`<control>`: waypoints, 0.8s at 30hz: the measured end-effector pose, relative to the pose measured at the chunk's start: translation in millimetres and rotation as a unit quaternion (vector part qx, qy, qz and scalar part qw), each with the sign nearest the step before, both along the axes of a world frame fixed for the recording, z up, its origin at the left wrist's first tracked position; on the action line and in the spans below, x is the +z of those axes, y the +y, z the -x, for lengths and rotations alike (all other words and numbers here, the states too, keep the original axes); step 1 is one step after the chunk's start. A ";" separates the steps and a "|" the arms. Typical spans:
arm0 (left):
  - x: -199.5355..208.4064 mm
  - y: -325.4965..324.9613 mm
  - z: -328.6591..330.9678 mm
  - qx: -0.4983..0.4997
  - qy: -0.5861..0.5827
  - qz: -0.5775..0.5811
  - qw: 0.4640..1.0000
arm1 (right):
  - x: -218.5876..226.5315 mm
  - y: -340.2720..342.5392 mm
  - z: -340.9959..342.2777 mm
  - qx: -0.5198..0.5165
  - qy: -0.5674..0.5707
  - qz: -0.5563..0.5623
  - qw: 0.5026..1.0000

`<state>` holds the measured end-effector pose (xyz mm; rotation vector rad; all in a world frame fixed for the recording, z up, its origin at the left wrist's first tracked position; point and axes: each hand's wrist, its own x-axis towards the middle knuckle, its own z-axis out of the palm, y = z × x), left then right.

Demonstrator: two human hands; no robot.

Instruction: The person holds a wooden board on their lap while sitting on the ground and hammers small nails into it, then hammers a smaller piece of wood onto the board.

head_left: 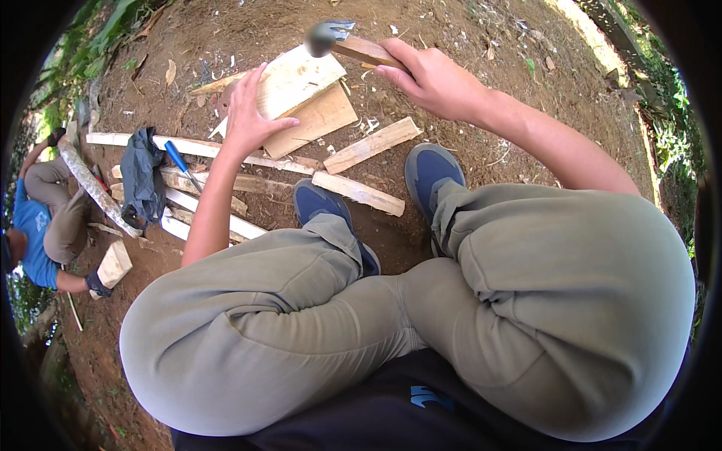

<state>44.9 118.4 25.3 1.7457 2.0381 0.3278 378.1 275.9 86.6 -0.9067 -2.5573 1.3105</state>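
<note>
Black bag hides any contents; right grip clasps hammer, left grip lies spread on board.

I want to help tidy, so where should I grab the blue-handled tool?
Probably the blue handle, from above and its right: the dark plastic bag crowds its left. The handle is thicker than the metal shaft and lies across a wood strip; the shaft points toward the left forearm, so avoid that end.

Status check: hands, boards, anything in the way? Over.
Right hand gripping hammer by the handle. Left hand spread on overlapping boards. Hammer at their far end, contact unclear. Two loose wood pieces near the shoes.
</note>
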 end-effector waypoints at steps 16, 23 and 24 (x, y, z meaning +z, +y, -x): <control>-24.2 -7.9 -10.6 -0.047 0.149 0.039 0.987 | 3.7 -17.6 3.3 0.032 -0.072 0.043 0.996; -28.9 -1.4 -5.1 -0.027 0.038 0.011 0.999 | 13.5 -19.1 17.4 0.057 -0.062 0.025 0.996; -28.7 -0.1 -7.6 -0.024 0.033 0.007 0.999 | 12.8 -20.5 18.5 0.056 -0.058 0.020 0.997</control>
